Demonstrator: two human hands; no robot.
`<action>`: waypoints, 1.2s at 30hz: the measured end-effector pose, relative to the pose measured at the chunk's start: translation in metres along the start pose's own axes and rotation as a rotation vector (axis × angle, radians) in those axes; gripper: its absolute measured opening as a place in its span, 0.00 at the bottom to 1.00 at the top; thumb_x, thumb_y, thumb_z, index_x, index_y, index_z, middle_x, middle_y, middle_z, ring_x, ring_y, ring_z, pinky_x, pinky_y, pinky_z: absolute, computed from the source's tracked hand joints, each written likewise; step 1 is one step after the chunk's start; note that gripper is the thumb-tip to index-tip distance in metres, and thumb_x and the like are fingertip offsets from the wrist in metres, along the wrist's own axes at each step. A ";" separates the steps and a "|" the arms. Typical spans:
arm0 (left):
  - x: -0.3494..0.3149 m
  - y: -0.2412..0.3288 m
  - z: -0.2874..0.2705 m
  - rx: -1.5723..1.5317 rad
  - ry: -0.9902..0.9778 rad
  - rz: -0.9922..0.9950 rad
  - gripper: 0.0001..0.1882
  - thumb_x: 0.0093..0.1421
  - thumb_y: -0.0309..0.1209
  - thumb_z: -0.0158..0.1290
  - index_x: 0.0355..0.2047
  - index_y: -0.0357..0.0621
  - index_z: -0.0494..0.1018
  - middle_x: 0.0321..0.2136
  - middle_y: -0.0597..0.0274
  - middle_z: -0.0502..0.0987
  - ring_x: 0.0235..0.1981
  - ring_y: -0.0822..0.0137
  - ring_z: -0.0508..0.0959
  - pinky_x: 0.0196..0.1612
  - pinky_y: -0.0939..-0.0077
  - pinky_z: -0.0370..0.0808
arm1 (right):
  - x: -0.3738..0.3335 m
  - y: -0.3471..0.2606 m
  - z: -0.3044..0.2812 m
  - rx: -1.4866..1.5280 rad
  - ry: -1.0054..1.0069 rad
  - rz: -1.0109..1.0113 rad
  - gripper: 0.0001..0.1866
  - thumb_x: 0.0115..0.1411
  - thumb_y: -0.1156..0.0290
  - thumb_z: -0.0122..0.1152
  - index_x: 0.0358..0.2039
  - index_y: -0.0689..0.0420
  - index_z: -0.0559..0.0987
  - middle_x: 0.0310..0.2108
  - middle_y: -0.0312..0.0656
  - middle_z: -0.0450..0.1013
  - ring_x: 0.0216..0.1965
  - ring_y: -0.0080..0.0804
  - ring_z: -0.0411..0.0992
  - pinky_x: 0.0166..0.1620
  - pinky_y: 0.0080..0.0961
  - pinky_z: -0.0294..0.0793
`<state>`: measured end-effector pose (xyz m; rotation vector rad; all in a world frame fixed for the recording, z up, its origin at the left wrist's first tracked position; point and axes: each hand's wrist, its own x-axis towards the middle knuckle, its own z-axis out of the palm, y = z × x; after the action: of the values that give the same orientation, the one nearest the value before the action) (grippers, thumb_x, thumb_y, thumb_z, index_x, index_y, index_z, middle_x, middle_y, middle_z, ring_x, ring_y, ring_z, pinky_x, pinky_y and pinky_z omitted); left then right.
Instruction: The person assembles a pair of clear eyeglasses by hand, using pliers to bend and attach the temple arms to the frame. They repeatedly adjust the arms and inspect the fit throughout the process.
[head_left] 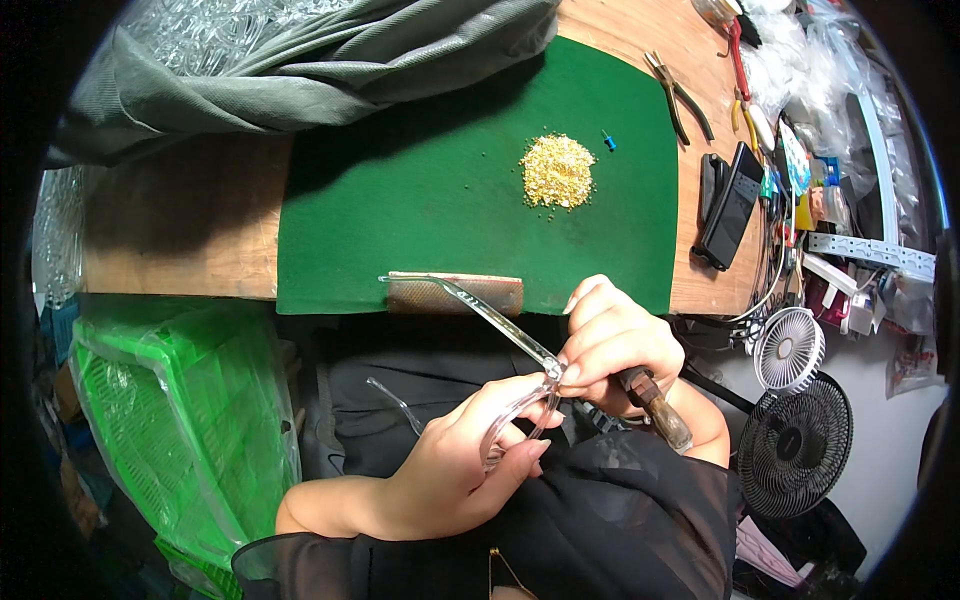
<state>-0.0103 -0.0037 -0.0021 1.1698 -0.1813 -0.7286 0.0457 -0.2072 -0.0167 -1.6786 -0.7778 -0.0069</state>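
Note:
A pair of clear eyeglasses (508, 408) is in front of my body, over my dark clothing. My left hand (455, 465) is closed around the front rim. One temple arm (505, 328) reaches up and left past a brown block at the table edge; the other (395, 403) sticks out left of my left hand. My right hand (622, 345) pinches near the hinge with thumb and fingertips. It also grips a tool with a dark wooden handle (660, 410), whose working end is hidden by the fingers.
On the green mat (400, 200) lie a heap of small gold-coloured pieces (558, 172) and a blue-headed pin (609, 142). Pliers (682, 98) and a black phone (730, 208) are at right, fans (795, 445) below them. Grey cloth (330, 75) covers clear frames; a green crate (180, 410) stands left.

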 end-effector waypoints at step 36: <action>0.000 -0.002 -0.008 0.480 0.036 0.247 0.18 0.48 0.16 0.56 0.41 0.37 0.69 0.32 0.53 0.75 0.26 0.60 0.78 0.28 0.76 0.75 | -0.005 -0.027 -0.012 -0.392 -0.420 0.302 0.13 0.45 0.77 0.61 0.31 0.59 0.69 0.35 0.45 0.68 0.40 0.44 0.68 0.46 0.37 0.68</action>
<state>-0.0073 0.0025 -0.0067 1.5811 -0.4816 -0.4545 0.0336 -0.2193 0.0077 -2.1971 -0.8607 0.4419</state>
